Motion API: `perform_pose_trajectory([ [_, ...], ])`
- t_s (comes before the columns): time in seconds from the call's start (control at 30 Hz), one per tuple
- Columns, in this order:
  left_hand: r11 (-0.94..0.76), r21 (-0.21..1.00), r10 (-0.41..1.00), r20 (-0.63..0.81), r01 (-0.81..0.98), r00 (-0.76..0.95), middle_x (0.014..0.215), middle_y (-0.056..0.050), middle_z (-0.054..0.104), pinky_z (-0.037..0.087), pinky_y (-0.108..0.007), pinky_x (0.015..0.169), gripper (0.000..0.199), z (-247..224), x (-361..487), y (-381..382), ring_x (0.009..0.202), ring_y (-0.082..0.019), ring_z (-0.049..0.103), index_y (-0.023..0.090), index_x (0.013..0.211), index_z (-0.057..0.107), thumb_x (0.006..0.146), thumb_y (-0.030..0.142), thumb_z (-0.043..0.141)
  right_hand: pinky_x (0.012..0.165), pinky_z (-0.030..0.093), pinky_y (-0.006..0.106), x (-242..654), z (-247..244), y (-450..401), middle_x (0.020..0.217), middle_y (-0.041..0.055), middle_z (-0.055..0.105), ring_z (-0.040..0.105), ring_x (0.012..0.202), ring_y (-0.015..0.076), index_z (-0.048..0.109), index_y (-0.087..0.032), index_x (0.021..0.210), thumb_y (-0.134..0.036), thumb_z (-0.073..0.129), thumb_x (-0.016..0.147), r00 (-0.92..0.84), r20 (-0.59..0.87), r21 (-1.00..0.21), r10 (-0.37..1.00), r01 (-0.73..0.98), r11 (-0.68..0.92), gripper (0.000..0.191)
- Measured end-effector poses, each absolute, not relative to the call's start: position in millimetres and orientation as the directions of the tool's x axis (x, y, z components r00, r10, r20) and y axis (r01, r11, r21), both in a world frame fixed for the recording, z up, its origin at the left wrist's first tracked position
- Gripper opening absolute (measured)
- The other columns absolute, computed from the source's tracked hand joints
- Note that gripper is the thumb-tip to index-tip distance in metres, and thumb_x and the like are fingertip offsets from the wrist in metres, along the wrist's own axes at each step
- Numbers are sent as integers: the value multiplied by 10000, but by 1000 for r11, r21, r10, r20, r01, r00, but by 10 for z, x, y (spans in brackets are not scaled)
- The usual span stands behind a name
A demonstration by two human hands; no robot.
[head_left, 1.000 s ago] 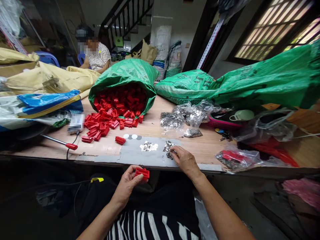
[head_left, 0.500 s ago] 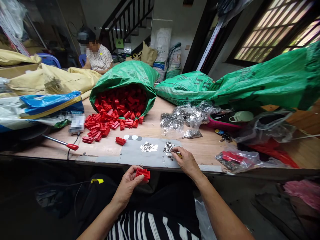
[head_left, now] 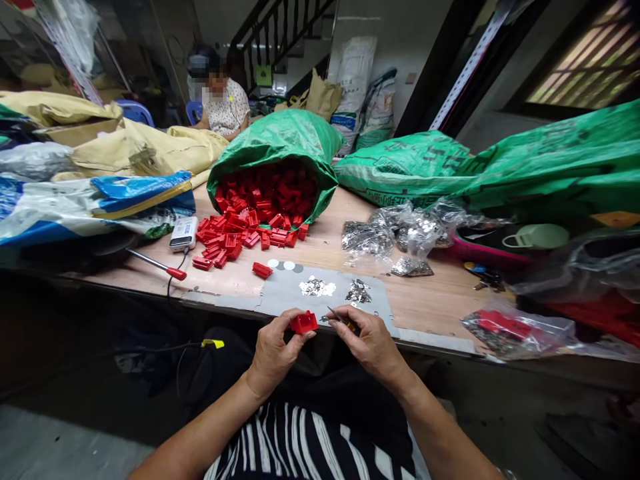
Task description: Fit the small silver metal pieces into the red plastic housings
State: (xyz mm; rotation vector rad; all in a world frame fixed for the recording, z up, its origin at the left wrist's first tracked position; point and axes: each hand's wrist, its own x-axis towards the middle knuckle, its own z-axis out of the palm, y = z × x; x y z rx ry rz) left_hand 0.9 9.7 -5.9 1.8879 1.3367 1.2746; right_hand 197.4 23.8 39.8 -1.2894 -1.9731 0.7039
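Near the mat (head_left: 280,293), the left hand (head_left: 274,349) pinches a red case (head_left: 305,323), the right hand (head_left: 371,341) a thin tool (head_left: 334,313) and perhaps a metal bit (head_left: 325,319), which a loose grip could drop.

Black-and-white striped garment (head_left: 300,443), forearms (head_left: 200,427) uncovered.
At 6 o'clock, uneven white stripes on black, shorter white blocks toward 5 o'clock. Plain dark cloth (head_left: 345,393) adjoining, toward 12 o'clock. Left hand (head_left: 275,350) and right hand (head_left: 373,343) both bare.
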Motion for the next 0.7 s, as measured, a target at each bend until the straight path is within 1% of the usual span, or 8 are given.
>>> perform_pose_trajectory([
  [0.17, -499, 714, 848, 518, 491, 110, 985, -32, 719, 519, -285, 834, 277, -7, 29, 90, 909, -168, 673, 221, 1070, 590, 816, 306, 656, 695, 465, 269, 1840, 324, 239, 826, 31, 662, 606, 731, 159, 624, -205, 915, -175, 527, 883, -367, 302, -674, 880, 570, 470, 106],
  [0.23, -531, 676, 825, 550, 510, 131, 975, -28, 723, 503, -325, 893, 264, 2, 35, 89, 908, -170, 675, 220, 1065, 586, 820, 293, 652, 708, 465, 278, 1826, 287, 245, 827, 38, 649, 606, 756, 167, 625, -203, 925, -147, 523, 875, -389, 314, -655, 866, 571, 495, 127],
  [0.3, -546, 645, 812, 565, 535, 148, 973, -16, 728, 459, -381, 977, 263, -2, 39, 86, 884, -168, 682, 223, 1069, 580, 823, 283, 651, 719, 464, 285, 1821, 272, 251, 837, 44, 641, 604, 778, 172, 632, -202, 936, -132, 525, 867, -402, 312, -654, 861, 567, 501, 145],
  [0.37, -546, 631, 809, 569, 552, 150, 976, -1, 731, 401, -430, 1044, 274, -15, 44, 78, 850, -158, 688, 229, 1082, 573, 824, 273, 650, 730, 465, 289, 1819, 280, 257, 851, 46, 640, 603, 795, 174, 645, -206, 945, -142, 528, 870, -405, 288, -684, 867, 547, 483, 153],
  [0.43, -545, 627, 804, 579, 557, 135, 980, 3, 731, 360, -458, 1079, 288, -30, 48, 66, 832, -151, 689, 228, 1098, 562, 825, 266, 647, 724, 465, 289, 1823, 300, 265, 851, 47, 638, 599, 791, 172, 662, -208, 945, -189, 528, 888, -406, 247, -743, 880, 504, 441, 147],
  [0.57, -544, 632, 792, 605, 552, 87, 976, -3, 731, 332, -483, 1097, 295, -45, 48, 41, 822, -151, 690, 224, 1101, 551, 825, 262, 646, 730, 463, 294, 1882, 316, 287, 882, 51, 634, 591, 815, 178, 681, -207, 961, -328, 533, 905, -437, 136, -879, 889, 362, 311, 199],
  [0.63, -539, 643, 794, 603, 544, 75, 973, -3, 731, 316, -494, 1105, 301, -46, 45, 35, 816, -153, 693, 230, 1103, 549, 822, 261, 650, 754, 455, 298, 1932, 296, 303, 912, 43, 634, 584, 842, 182, 666, -211, 990, -368, 545, 894, -396, 103, -924, 913, 302, 235, 221],
  [0.7, -543, 642, 792, 606, 541, 75, 983, -7, 731, 298, -505, 1112, 317, -44, 42, 32, 832, -159, 695, 236, 1117, 542, 821, 256, 654, 755, 445, 292, 1972, 265, 317, 901, 27, 623, 570, 829, 174, 643, -211, 986, -390, 566, 875, -315, 88, -944, 945, 277, 180, 225],
])
